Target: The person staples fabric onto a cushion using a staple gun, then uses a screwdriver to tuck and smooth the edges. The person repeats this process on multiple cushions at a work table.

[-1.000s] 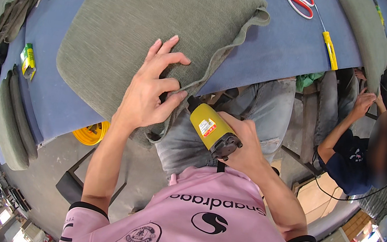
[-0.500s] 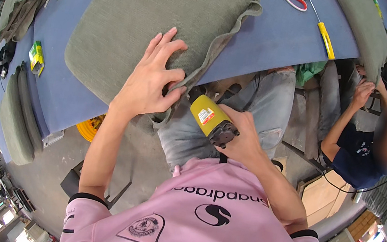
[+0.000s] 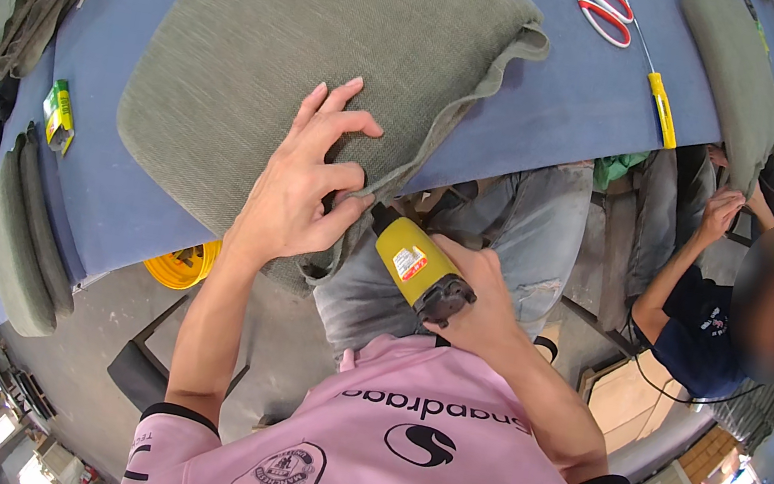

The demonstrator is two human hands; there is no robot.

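A large grey-green upholstered cushion (image 3: 305, 57) lies on the blue table, its loose cloth edge running down the right side. My left hand (image 3: 304, 188) rests on its near right part; the thumb and forefinger pinch the fabric edge while the other fingers bend over the top. In my right hand (image 3: 484, 303) is a yellow-and-black staple gun (image 3: 409, 261), held by its grip under the body. Its black nose points up and left at the pinched edge, close to my left thumb. Whether the nose touches the cloth cannot be made out.
On the blue table (image 3: 572, 99) lie red-and-white scissors (image 3: 605, 13) and a yellow-handled screwdriver (image 3: 662, 108). Grey-green padded pieces (image 3: 28, 236) stand at the left, near a yellow-green packet (image 3: 58, 117). A yellow bucket (image 3: 180, 268) sits below. At right, a co-worker (image 3: 690, 310) handles another cushion (image 3: 732, 79).
The staple gun's nose has come up to the cloth edge beside my left thumb. My left hand has shifted slightly down in the picture, still pinching the edge.
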